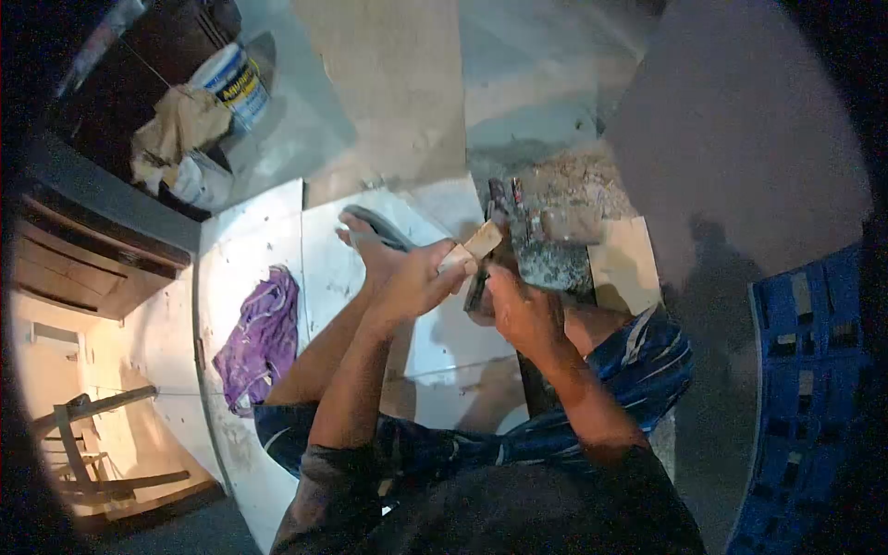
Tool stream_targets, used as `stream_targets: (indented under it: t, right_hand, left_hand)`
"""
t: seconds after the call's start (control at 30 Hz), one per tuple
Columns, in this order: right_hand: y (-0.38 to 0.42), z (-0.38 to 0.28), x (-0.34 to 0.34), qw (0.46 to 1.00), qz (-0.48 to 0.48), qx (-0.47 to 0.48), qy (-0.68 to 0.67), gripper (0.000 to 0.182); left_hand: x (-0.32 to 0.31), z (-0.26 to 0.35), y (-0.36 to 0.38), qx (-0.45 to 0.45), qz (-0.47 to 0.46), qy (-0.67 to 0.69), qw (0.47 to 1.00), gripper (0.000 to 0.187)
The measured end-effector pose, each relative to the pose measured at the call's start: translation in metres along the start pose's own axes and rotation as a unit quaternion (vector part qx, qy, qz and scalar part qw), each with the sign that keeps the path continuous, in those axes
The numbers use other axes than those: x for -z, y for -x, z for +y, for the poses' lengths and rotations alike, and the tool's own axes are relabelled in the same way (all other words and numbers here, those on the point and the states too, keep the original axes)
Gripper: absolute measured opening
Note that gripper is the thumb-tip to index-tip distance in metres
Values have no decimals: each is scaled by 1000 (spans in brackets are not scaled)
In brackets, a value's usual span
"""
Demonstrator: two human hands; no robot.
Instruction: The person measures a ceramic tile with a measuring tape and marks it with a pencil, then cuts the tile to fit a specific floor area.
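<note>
In front of me, near the middle of the view, my left hand (430, 275) is closed around a small pale rectangular piece (484, 240) whose far end sticks out past the fingers, tilted up to the right. Close beside it on the right is my right hand (525, 310), fingers curled in. A dark shape lies right at its fingertips, and I cannot tell what it grips. Beyond the left hand, a foot in a grey sandal (377, 228) rests on the white tiles (430, 338).
A crumpled purple cloth (262, 338) lies on the tiles at left. Rubble (578, 190) and a beige tile piece (627, 264) are ahead right. A labelled bucket (236, 88) stands far left beside a brown bag (180, 129). Blue patterned fabric (805, 388) is at right.
</note>
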State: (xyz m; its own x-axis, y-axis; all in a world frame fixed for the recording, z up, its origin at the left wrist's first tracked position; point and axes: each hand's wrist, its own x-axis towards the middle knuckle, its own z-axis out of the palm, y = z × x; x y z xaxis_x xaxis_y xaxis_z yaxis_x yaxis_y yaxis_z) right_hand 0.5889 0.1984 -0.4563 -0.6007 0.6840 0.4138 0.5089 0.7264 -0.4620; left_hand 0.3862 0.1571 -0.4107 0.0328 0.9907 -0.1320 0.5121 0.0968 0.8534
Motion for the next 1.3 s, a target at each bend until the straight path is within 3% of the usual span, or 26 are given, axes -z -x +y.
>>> stream_targets:
  t: [0.1, 0.17, 0.3, 0.37, 0.4, 0.47, 0.57, 0.63, 0.67, 0.7, 0.77, 0.8, 0.87, 0.9, 1.0, 1.13, 1.2, 1.23, 1.3]
  right_hand:
    - [-1, -16, 23, 1000, -19, -18, 4, 7]
    - [-2, -26, 33, 1000, 4, 12, -21, 5]
    - [-12, -47, 53, 995, 80, 52, -30, 7]
    - [-16, -58, 58, 991, 106, 67, -53, 7]
    - [-18, -63, 61, 995, 74, 50, -50, 8]
    - [-22, -70, 70, 997, 51, 42, -47, 10]
    - [-25, -77, 90, 986, 35, 48, -157, 17]
    - [-23, -77, 110, 943, -110, -18, -313, 21]
    - [-21, -75, 107, 944, -101, -24, -314, 24]
    - [-18, -76, 108, 944, -98, -25, -313, 24]
    - [-17, -78, 113, 970, -28, 2, -243, 24]
    - [-14, -79, 117, 988, -4, 11, -154, 21]
    - [-8, -76, 130, 997, 10, 20, -74, 20]
    - [-4, -73, 137, 999, 13, 32, 5, 18]
    - [3, -63, 162, 998, 8, -8, 55, 15]
    - [8, -48, 190, 991, -58, -102, 66, 15]
    - [16, -46, 204, 985, -10, -149, -90, 21]
    - [23, -39, 204, 984, -13, -153, -94, 21]
    - [35, -22, 205, 995, 62, -72, -12, 24]
  left_hand:
    - [-2, -5, 6, -63, 51, -60, 995, 28]
    - [3, 17, 18, -78, 61, 5, 995, 24]
    - [16, 57, 39, -37, 69, 65, 995, 33]
    - [21, 70, 47, -131, 170, -99, 972, 34]
    - [25, 77, 52, -125, 204, -260, 936, 36]
    - [28, 100, 73, -96, 214, -286, 929, 37]
    - [33, 108, 86, -66, 223, -320, 918, 38]
    - [34, 104, 88, -100, 220, -261, 935, 37]
    - [34, 104, 85, -87, 209, -265, 937, 37]
    - [34, 104, 84, -90, 208, -266, 937, 37]
    - [32, 122, 81, -111, 149, -118, 975, 35]
    - [30, 121, 75, -114, 141, -121, 976, 35]
    - [29, 119, 61, -204, 189, -316, 907, 31]
    - [25, 122, 54, -204, 183, -317, 908, 31]
    - [9, 132, 29, -221, 241, -486, 810, 32]
    - [-8, 162, 10, -304, 247, -496, 775, 30]
    - [-17, 172, -3, -308, 220, -499, 780, 28]
    - [-21, 176, -6, -311, 199, -501, 783, 26]
    - [-28, 186, -11, -304, 182, -518, 778, 26]
